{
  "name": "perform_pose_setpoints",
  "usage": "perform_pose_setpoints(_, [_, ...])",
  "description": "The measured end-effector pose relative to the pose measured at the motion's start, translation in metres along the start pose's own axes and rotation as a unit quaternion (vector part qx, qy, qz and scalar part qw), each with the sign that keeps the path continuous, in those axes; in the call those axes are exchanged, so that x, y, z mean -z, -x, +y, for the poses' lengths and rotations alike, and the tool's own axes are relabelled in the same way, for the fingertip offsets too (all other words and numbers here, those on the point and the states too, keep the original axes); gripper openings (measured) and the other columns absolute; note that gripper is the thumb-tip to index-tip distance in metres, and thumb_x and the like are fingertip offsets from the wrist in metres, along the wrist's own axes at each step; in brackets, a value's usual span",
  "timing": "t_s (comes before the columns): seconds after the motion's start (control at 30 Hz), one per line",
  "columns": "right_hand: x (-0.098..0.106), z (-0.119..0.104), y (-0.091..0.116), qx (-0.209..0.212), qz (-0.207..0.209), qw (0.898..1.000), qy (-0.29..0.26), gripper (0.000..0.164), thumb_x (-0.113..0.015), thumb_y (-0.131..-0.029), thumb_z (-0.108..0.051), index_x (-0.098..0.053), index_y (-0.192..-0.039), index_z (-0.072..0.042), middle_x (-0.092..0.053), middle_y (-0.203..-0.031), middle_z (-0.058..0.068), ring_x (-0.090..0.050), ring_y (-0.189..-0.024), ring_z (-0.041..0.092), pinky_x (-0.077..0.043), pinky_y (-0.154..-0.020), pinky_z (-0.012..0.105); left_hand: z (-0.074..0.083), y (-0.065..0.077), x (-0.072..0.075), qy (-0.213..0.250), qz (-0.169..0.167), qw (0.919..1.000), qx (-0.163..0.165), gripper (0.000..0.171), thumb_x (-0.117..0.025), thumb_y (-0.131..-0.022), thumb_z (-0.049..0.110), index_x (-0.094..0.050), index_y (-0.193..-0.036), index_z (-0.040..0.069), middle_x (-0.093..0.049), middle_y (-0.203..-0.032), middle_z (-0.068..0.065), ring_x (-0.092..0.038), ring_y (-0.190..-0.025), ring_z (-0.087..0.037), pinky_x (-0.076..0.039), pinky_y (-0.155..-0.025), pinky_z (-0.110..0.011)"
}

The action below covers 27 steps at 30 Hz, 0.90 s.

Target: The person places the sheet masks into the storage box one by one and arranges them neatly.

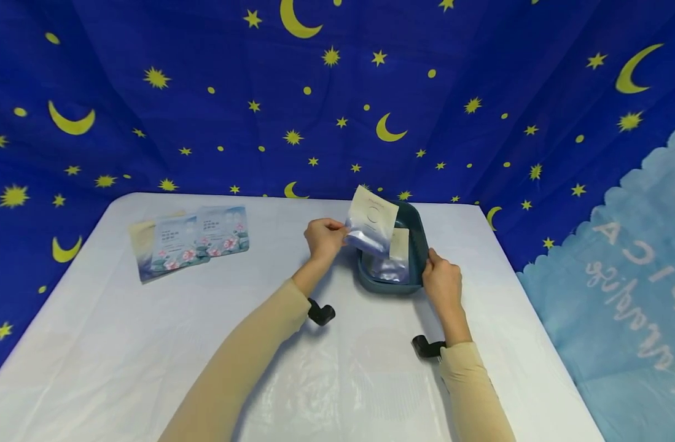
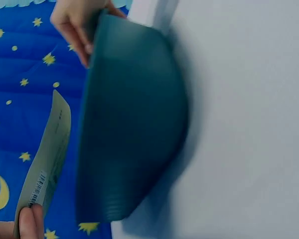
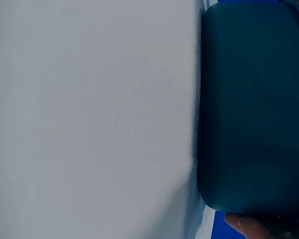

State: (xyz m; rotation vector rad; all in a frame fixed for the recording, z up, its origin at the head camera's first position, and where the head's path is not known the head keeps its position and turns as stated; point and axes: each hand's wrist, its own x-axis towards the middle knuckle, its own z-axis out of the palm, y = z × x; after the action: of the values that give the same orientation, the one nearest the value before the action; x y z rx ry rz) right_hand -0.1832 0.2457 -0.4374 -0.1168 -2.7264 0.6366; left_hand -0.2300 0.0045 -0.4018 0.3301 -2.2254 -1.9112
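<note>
Left fingers pinch 1 packet by its corner.

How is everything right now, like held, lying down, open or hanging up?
Left hand: pinching a packet
Held packet: raised, partly over the bin
Right hand: gripping the bin's edge
Bin: open-topped, packet inside
Packet inside: partly covered by the held one
Flowery packets: lying down, overlapping
Cream-and-purple packet: lying partly underneath
Starry cloth: hanging

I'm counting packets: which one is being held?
The cream-purple packet in the left hand; the others lie in the teal bin or on the table.
</note>
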Motion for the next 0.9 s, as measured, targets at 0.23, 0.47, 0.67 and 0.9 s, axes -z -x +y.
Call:
perform_pose_setpoints(0.23, [-0.002, 0.003, 0.001, -0.006, 0.009, 1.000, -0.022, 0.033, -0.055, -0.096, -0.009, -0.064, -0.125, 0.003, -0.065, -0.117, 0.026, -0.066, -0.097, 0.048, -0.053, -0.079, 0.059, -0.008, 0.007, -0.017, -0.026, 0.009, 0.9995, -0.015, 0.005, -0.076, -0.081, 0.000, -0.074, -0.082, -0.004, -0.073, -0.081, -0.019, -0.071, -0.061, -0.030, -0.057, -0.052, -0.027])
perform_pose_setpoints(0.47, [-0.003, 0.006, 0.002, -0.017, 0.018, 0.999, -0.049, 0.032, -0.056, -0.096, -0.010, -0.064, -0.126, 0.001, -0.065, -0.118, 0.024, -0.064, -0.103, 0.046, -0.053, -0.085, 0.059, -0.008, 0.012, -0.030, -0.049, 0.022, 0.9984, -0.019, 0.003, -0.074, -0.081, 0.000, -0.074, -0.079, -0.002, -0.072, -0.078, -0.017, -0.071, -0.059, -0.027, -0.056, -0.050, -0.025])
perform_pose_setpoints(0.67, [-0.002, 0.007, 0.003, -0.022, 0.013, 0.998, -0.062, 0.032, -0.056, -0.097, -0.011, -0.063, -0.127, 0.000, -0.064, -0.120, 0.023, -0.063, -0.107, 0.045, -0.051, -0.090, 0.057, -0.010, 0.017, -0.037, -0.066, 0.020, 0.9969, -0.037, 0.006, -0.073, -0.084, 0.002, -0.076, -0.081, -0.002, -0.072, -0.075, -0.016, -0.070, -0.059, -0.027, -0.057, -0.052, -0.028])
perform_pose_setpoints(0.9, [-0.003, 0.007, 0.003, -0.017, 0.021, 0.998, -0.065, 0.032, -0.056, -0.097, -0.010, -0.064, -0.126, 0.001, -0.065, -0.117, 0.024, -0.064, -0.105, 0.045, -0.052, -0.087, 0.057, -0.009, 0.023, -0.037, -0.122, -0.041, 0.9845, -0.119, 0.014, -0.072, -0.087, 0.008, -0.077, -0.092, -0.004, -0.075, -0.081, -0.016, -0.071, -0.079, -0.031, -0.055, -0.081, -0.042])
